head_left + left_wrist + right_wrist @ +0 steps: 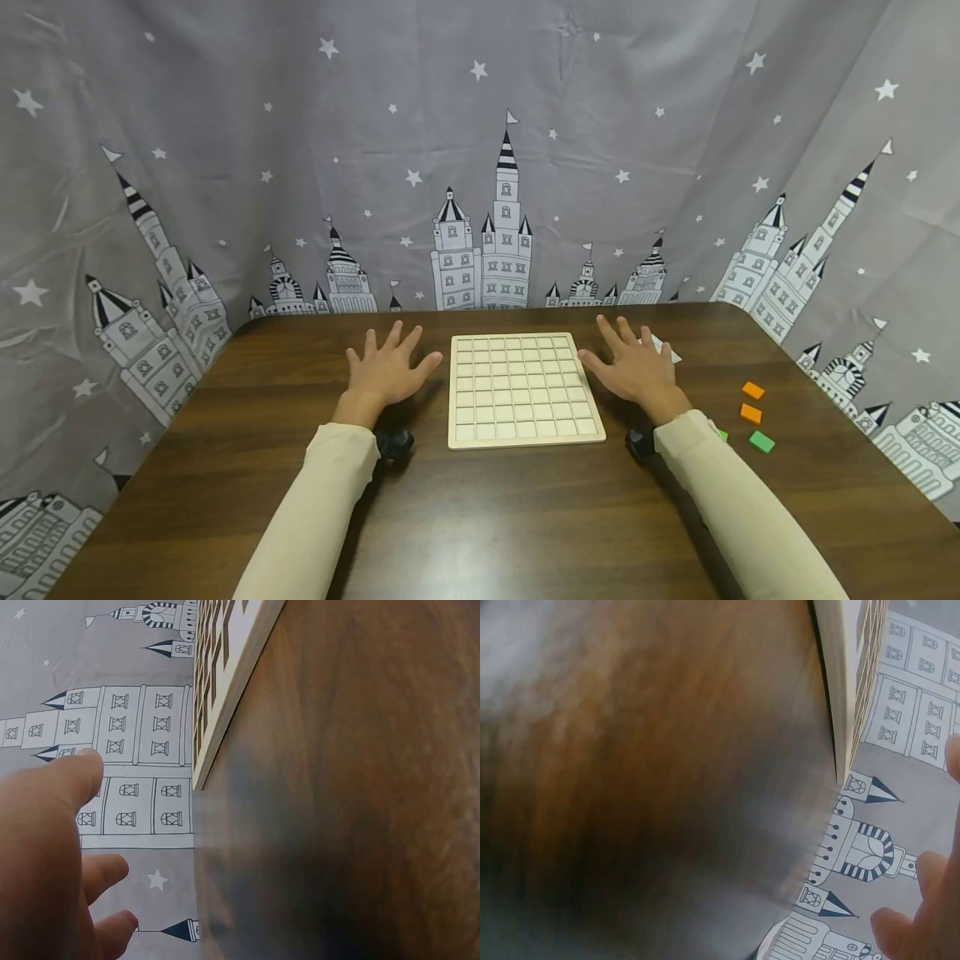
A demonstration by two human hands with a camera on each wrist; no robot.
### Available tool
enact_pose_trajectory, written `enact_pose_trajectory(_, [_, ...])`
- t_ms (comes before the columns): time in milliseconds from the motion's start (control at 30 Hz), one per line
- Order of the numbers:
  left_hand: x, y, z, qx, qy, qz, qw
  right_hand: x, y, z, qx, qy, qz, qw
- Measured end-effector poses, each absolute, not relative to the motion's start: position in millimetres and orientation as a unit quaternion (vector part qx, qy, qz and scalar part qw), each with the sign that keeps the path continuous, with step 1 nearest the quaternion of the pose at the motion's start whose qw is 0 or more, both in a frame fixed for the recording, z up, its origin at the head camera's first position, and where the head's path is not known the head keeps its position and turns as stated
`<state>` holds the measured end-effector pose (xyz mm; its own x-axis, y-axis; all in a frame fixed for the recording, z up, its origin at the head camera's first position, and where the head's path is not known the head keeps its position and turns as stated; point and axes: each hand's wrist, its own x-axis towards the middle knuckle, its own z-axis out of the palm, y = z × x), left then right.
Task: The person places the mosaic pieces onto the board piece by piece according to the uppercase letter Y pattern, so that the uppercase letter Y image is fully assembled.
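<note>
A square, pale wooden grid board (523, 452) lies in the middle of the dark table, its many square recesses in rows. To its left is my left hand (386, 372), fingers spread and nothing held. My right hand (633, 371) is spread in the same way at the board's right side, its thumb near the edge. Both wrist views show the board's side, with the left thumb (49, 787) and several right fingertips (896, 930) apart from it. A white piece with faint markings (667, 348) is partly hidden behind the right hand.
Two orange blocks (752, 390) and a green block (762, 442) lie on the table (480, 533) to the right. Another green piece (723, 435) is mostly covered by the right sleeve. A grey curtain (450, 83) printed with castles and stars surrounds the table's back and sides.
</note>
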<state>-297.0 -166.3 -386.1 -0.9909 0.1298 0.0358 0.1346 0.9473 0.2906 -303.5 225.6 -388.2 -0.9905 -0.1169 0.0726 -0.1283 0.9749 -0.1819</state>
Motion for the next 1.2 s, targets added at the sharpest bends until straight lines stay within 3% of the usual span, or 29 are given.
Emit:
enact_pose_trajectory(300, [-290,-169,-389,-0.106,-0.985,-0.137,-0.018,-283,256,-372,0.056,-0.994,0.094,0.018])
enact_pose_trajectory(500, [-282,-170,-395,-0.188,-0.969,-0.153,-0.049,-251,295,-373,0.065,-0.994,0.087,0.000])
enact_pose_trajectory(700, [-277,-168,-398,-0.258,-0.946,-0.181,-0.074,-215,323,-386,0.097,-0.993,0.065,0.021])
enact_pose_trajectory(1067, [-269,-162,-401,-0.294,-0.932,-0.195,-0.082,-168,328,-387,0.116,-0.991,0.067,0.025])
enact_pose_trajectory(1200, [-270,-161,-401,-0.295,-0.934,-0.184,-0.084,-147,326,-383,0.129,-0.988,0.080,-0.020])
